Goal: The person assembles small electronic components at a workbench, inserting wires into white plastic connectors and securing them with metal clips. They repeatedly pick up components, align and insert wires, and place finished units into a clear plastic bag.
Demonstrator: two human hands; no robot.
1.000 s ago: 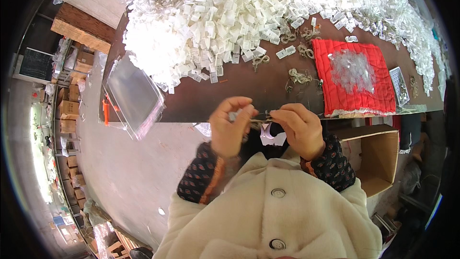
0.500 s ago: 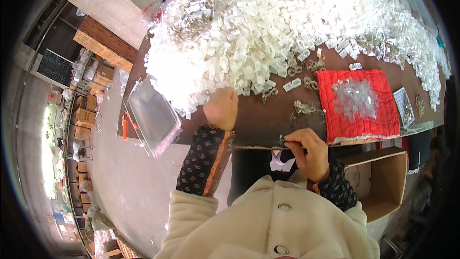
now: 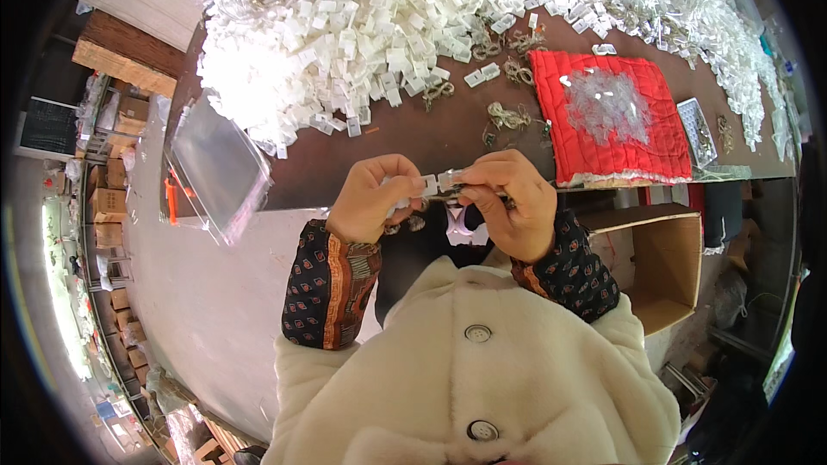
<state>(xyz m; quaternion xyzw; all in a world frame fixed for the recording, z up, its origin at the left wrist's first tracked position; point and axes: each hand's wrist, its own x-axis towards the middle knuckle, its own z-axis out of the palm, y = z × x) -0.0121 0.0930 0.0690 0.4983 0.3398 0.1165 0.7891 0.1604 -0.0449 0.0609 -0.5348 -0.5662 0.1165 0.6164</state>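
- While both forearms reach toward the near edge of the bench (image 3: 345, 159), the left hand (image 3: 370, 198) has its thumb and fingers pressed together, pinching a small white plastic piece (image 3: 430, 185).
- Just beside it, the fingers of the right hand (image 3: 512, 202) pinch a second white piece (image 3: 446, 179); whether the two pieces touch, I cannot tell.
- Some small dark items (image 3: 415, 222) show below the left hand, too small to identify.
- Beyond the hands, a broad heap of white plastic pieces (image 3: 370, 30) covers the far part of the bench.
- Between heap and right hand lies a loose bundle of pale cord (image 3: 508, 115).
- To the right, a red quilted cloth (image 3: 575, 153) bears clear pieces (image 3: 607, 105), with a shallow white tray (image 3: 696, 132) just beside it.
- On the left, clear plastic sheets (image 3: 215, 159) overhang the bench edge, near an orange object (image 3: 171, 198).
- Below the bench, at right, sits an open cardboard box (image 3: 679, 267).
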